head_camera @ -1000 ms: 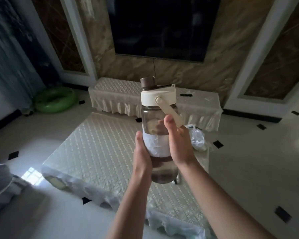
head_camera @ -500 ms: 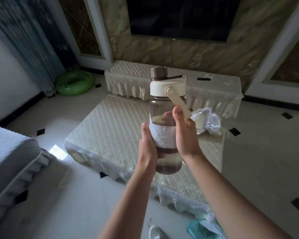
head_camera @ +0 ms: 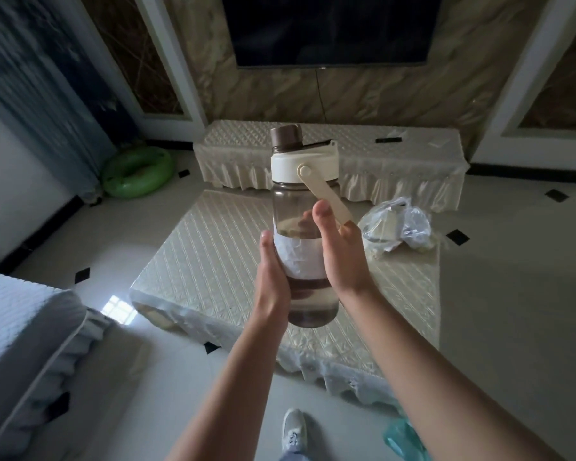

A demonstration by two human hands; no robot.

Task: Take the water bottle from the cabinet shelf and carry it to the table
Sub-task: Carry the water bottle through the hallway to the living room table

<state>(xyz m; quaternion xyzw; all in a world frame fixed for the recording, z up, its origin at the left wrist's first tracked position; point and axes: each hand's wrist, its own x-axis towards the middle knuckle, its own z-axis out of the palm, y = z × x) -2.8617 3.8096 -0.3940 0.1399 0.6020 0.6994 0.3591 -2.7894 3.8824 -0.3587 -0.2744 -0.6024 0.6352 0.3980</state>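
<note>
Holding the water bottle upright between both hands, I have it in the air above the near half of the low counter with the quilted cover. My left hand presses its palm to the bottle's left side, and my right hand wraps the right side with the thumb up along the clear wall; each grip is curled round the bottle, not spread.

I judge the main risk to be a slip: the wall looks smooth, and the loose carry strap lies against my right fingers and could snag when I let go. A tilted landing on the ridged cover could tip such a tall bottle.

For room, the counter's near and left parts are bare, while a plastic bag sits at its far right. The near edge lies just ahead of my shoe, and a bed borders my left.
</note>
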